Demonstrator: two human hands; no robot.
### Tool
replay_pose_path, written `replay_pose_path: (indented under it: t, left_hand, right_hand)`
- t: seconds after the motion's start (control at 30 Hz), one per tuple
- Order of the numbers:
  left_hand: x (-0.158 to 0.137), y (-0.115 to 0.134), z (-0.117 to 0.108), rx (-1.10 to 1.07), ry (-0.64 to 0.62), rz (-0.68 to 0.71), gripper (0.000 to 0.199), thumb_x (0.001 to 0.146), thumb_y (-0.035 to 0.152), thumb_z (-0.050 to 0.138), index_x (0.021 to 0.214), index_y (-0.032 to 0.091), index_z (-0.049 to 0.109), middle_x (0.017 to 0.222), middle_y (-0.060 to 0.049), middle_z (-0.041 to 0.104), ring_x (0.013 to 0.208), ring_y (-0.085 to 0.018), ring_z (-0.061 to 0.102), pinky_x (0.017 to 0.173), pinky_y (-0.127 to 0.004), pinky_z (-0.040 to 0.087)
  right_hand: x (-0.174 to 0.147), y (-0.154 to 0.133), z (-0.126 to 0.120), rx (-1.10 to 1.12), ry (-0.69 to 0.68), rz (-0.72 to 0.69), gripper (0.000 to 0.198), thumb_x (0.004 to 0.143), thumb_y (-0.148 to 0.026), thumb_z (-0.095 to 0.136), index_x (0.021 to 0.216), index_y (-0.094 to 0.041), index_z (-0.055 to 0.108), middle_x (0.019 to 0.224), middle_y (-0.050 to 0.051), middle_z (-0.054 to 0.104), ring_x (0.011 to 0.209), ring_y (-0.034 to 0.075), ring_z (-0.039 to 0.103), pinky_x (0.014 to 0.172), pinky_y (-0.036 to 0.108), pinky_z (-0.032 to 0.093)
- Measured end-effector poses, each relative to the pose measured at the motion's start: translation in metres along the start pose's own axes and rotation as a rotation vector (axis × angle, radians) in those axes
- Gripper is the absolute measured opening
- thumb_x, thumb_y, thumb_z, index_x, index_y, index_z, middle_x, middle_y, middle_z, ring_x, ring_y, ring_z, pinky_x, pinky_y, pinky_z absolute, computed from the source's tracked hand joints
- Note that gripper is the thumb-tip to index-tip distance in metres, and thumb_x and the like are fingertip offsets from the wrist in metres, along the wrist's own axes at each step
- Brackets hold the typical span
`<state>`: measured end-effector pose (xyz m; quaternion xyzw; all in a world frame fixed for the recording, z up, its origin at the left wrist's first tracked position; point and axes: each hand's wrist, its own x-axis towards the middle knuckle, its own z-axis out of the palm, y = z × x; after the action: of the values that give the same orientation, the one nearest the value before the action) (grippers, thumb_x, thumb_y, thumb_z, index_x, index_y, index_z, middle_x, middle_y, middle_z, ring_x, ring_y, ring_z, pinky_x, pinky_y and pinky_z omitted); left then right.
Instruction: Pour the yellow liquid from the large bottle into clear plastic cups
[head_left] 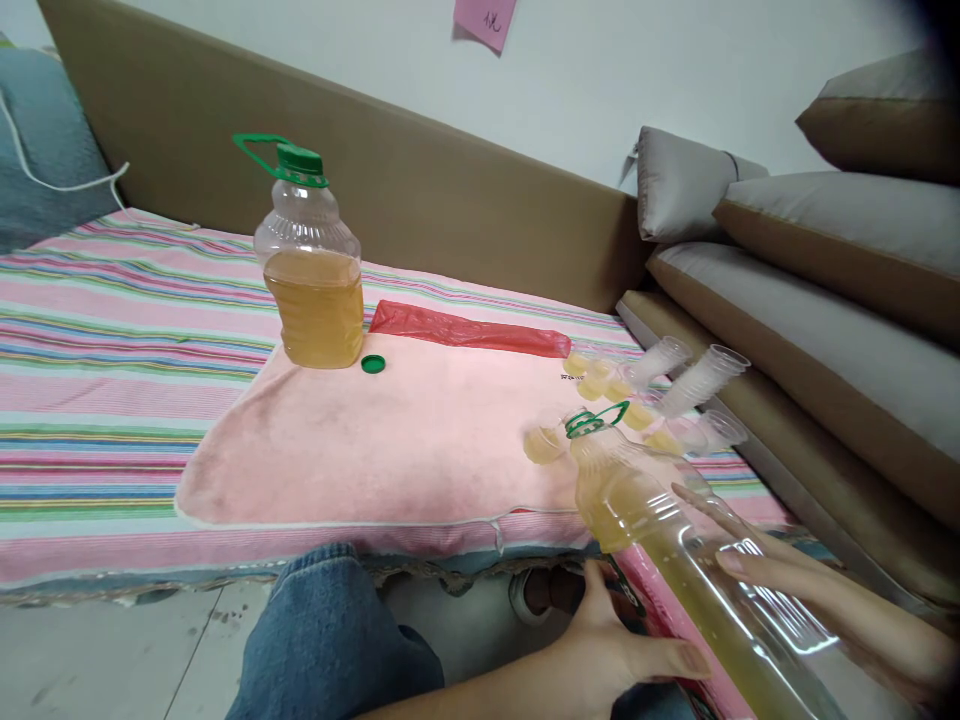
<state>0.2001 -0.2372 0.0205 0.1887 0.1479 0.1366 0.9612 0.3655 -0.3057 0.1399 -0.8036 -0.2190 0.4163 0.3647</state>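
A large clear plastic bottle [637, 490] of yellow liquid is tilted, its uncapped mouth with a green handle ring pointing left. My left hand [607, 640] grips it from below, near the pink label, thumb and fingers spread around it. On the bottle's far upper side lies my right hand [810, 590], fingers stretched along the plastic and holding it. Right at the mouth stands a clear plastic cup [544, 444] with yellow liquid. Behind the bottle neck, several filled cups [592, 385] stand in rows beside stacks of clear cups [705, 380].
A second bottle [319, 310], capped in green, stands upright at the back left. Near its base lies a green cap [373, 364]. A flat red plastic bag [472, 330] lies along the pink cloth [360, 450]. Grey-brown cushions [840, 300] are piled on the right.
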Motion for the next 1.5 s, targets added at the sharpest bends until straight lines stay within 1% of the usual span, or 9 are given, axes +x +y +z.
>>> replay_pose_path:
  t: [0.23,0.5,0.63,0.73,0.9,1.07,1.2,1.37,1.5]
  left_hand:
    - [-0.003,0.013,0.005,0.007,-0.007,0.06,0.097,0.033,0.024,0.099,0.117,0.02,0.049,0.109,-0.008,0.068,0.113,-0.031,0.062,0.103,-0.048,0.043]
    - [-0.003,0.032,0.005,0.175,0.1,0.054,0.102,0.019,0.029,0.099,0.109,0.019,0.054,0.112,-0.009,0.062,0.102,-0.029,0.064,0.094,-0.046,0.049]
    - [-0.007,0.05,0.004,0.271,0.076,0.114,0.106,0.017,0.029,0.099,0.111,0.019,0.052,0.125,-0.012,0.057,0.098,-0.029,0.065,0.084,-0.041,0.053]
    - [-0.014,0.063,-0.001,0.351,-0.007,0.229,0.105,0.021,0.037,0.098,0.113,0.02,0.051,0.127,-0.014,0.057,0.111,-0.033,0.061,0.09,-0.042,0.051]
    - [-0.028,0.086,-0.015,0.509,-0.047,0.419,0.117,0.026,0.045,0.096,0.126,0.023,0.041,0.132,-0.016,0.055,0.122,-0.033,0.055,0.106,-0.047,0.041]
    - [-0.04,0.118,-0.033,0.584,0.013,0.547,0.157,0.013,0.034,0.099,0.144,0.031,0.014,0.137,-0.018,0.05,0.125,-0.038,0.052,0.111,-0.056,0.033]
    - [-0.061,0.151,-0.042,0.542,0.054,0.692,0.164,0.022,0.037,0.1,0.149,0.029,-0.004,0.134,-0.02,0.054,0.132,-0.039,0.047,0.116,-0.057,0.025]
    - [-0.105,0.184,-0.049,0.571,0.228,0.88,0.139,0.04,0.029,0.098,0.148,0.036,0.011,0.147,-0.015,0.044,0.139,-0.035,0.041,0.117,-0.052,0.028]
    - [-0.127,0.194,-0.056,0.686,0.597,1.219,0.094,0.059,0.035,0.089,0.136,0.031,0.035,0.149,-0.012,0.041,0.141,-0.032,0.038,0.119,-0.05,0.025]
  right_hand:
    - [0.005,-0.001,0.0,-0.061,0.006,-0.037,0.087,0.06,-0.056,0.079,0.141,-0.038,0.051,0.159,-0.006,0.029,0.144,0.033,0.029,0.109,0.04,0.04]
    - [-0.002,-0.008,0.008,-0.105,-0.005,-0.144,0.078,0.062,-0.062,0.075,0.133,-0.032,0.062,0.152,0.001,0.047,0.141,0.035,0.037,0.111,0.042,0.039]
    - [-0.003,-0.006,0.013,-0.062,0.018,-0.273,0.086,0.065,-0.059,0.074,0.144,-0.036,0.048,0.15,0.001,0.05,0.147,0.032,0.027,0.116,0.045,0.028]
    - [0.001,-0.003,0.017,-0.055,0.006,-0.386,0.094,0.065,-0.056,0.075,0.149,-0.037,0.038,0.148,0.001,0.052,0.148,0.032,0.024,0.118,0.047,0.024]
    - [0.016,0.011,0.034,0.024,-0.096,-0.544,0.087,0.071,-0.05,0.075,0.149,-0.04,0.038,0.141,0.001,0.06,0.138,0.033,0.045,0.113,0.045,0.039]
    - [0.038,0.006,0.081,0.254,-0.15,-0.841,0.076,0.075,-0.05,0.074,0.144,-0.041,0.044,0.136,0.003,0.063,0.13,0.032,0.054,0.113,0.048,0.04]
    - [0.052,-0.025,0.13,0.399,-0.252,-0.996,0.077,0.073,-0.051,0.077,0.141,-0.038,0.046,0.128,0.004,0.064,0.122,0.03,0.058,0.105,0.045,0.046]
    - [0.069,-0.061,0.193,0.56,-0.33,-1.083,0.079,0.069,-0.052,0.08,0.139,-0.038,0.046,0.123,0.002,0.063,0.116,0.027,0.059,0.102,0.042,0.047]
    - [0.083,-0.089,0.245,0.609,-0.33,-1.147,0.082,0.067,-0.051,0.081,0.138,-0.034,0.045,0.119,0.005,0.062,0.109,0.027,0.061,0.099,0.044,0.048]
